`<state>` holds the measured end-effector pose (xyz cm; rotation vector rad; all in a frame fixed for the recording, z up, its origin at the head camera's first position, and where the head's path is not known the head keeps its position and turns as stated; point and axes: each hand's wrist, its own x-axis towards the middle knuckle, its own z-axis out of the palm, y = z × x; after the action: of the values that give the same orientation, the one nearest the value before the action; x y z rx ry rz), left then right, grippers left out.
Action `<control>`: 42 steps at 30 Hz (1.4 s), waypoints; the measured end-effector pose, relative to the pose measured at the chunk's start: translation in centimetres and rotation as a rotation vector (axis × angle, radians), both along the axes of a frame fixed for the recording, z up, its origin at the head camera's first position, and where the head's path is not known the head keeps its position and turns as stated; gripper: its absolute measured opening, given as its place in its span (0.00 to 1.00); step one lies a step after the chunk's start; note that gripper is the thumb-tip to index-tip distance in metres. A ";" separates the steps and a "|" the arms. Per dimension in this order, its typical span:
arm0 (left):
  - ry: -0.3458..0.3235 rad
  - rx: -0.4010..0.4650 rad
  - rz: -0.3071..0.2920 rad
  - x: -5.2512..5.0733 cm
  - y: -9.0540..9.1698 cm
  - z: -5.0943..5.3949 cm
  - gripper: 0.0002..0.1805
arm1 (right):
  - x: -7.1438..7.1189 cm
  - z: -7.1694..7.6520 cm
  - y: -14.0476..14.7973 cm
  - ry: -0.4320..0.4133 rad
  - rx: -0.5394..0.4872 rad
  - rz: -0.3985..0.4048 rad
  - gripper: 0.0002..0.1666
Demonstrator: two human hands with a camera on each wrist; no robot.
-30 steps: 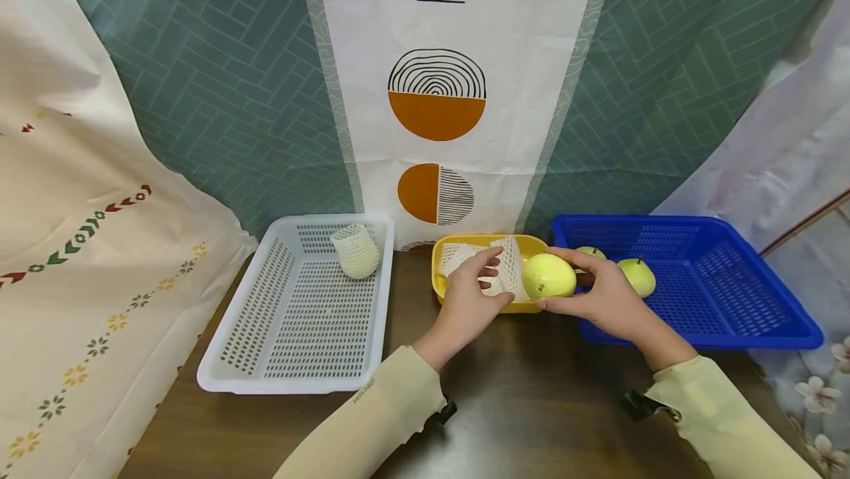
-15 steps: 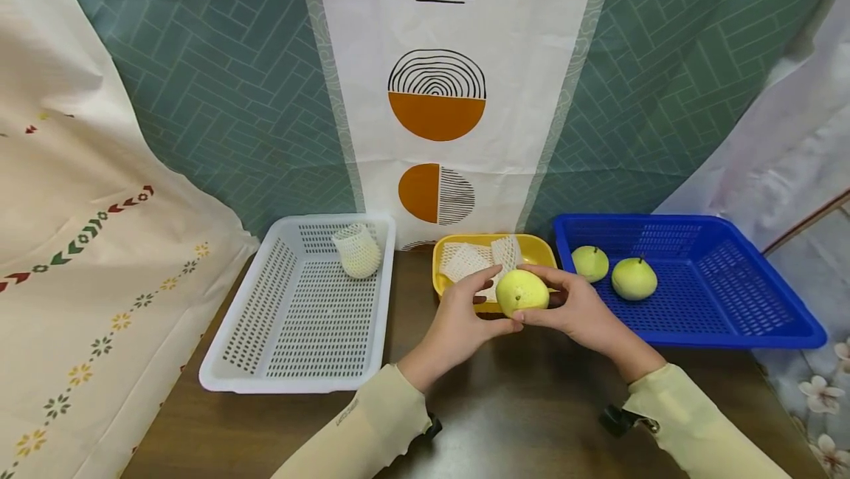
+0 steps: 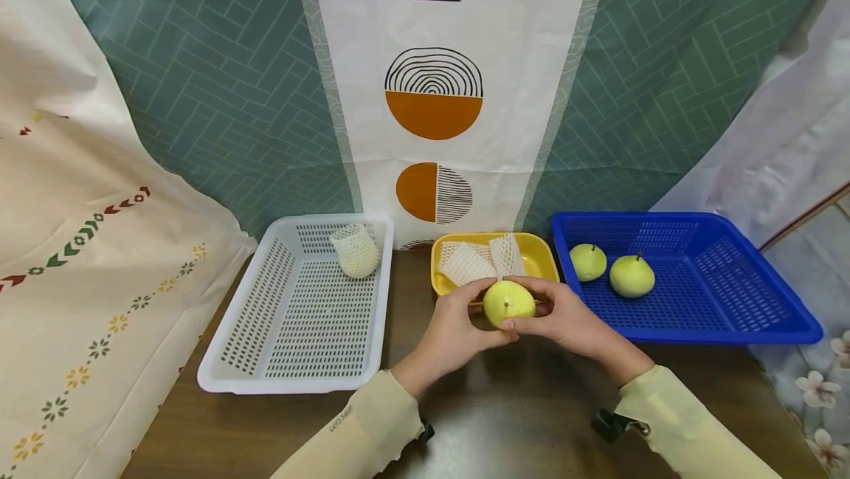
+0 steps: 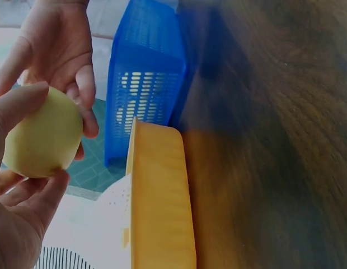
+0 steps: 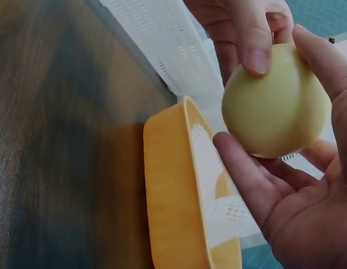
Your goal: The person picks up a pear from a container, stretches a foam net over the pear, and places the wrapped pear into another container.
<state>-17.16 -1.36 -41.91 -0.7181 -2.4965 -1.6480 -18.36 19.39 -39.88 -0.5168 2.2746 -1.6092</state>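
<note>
In the head view, the left hand [image 3: 451, 325] and the right hand [image 3: 564, 319] are both gripping one pear [image 3: 509, 305], which is sitting between them at the near edge of the yellow basket [image 3: 544, 257]. Pale foam nets [image 3: 468, 263] are lying inside that basket. Two more pears [image 3: 632, 277] are resting toward the left edge of the blue basket [image 3: 720, 331], on the dark bench [image 3: 505, 420].

In the left wrist view, the left thumb is pressing one side while the fingers are supporting the other; the pear is hanging clear of the bench. It is probably firm, moderately heavy and bruising easily, so fingertip pressure should be staying light.

In the right wrist view, the right thumb and fingers are spanning the pear's broad middle, likely the safest hold, since its smooth skin may be proving slippery.
</note>
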 end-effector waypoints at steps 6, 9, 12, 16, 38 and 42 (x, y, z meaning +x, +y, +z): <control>-0.017 -0.031 -0.019 -0.1 -0.8 -0.3 0.38 | 0.0 -0.3 0.3 0.056 0.038 0.039 0.42; -0.034 -0.060 -0.023 -0.3 -1.3 -0.3 0.38 | -0.1 -0.6 0.5 0.069 0.013 0.051 0.46; -0.057 -0.088 -0.036 -0.4 -1.7 -0.3 0.38 | -0.1 -0.9 0.4 0.086 0.019 0.049 0.47; -0.104 -0.121 -0.061 -0.6 -2.2 -0.3 0.39 | 0.0 -1.5 0.1 0.150 0.094 0.041 0.48; -0.216 -0.267 -0.072 0.1 -2.1 -2.6 0.39 | 0.8 -5.1 -0.7 0.201 0.158 0.079 0.47; -0.266 -0.274 -0.042 0.2 -1.8 -3.3 0.40 | 0.8 -5.8 -0.8 0.193 0.175 0.065 0.48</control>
<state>-16.98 -3.17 -45.22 -0.6105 -2.9555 -1.5194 -17.54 18.63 -45.71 -0.7201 2.4813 -1.3662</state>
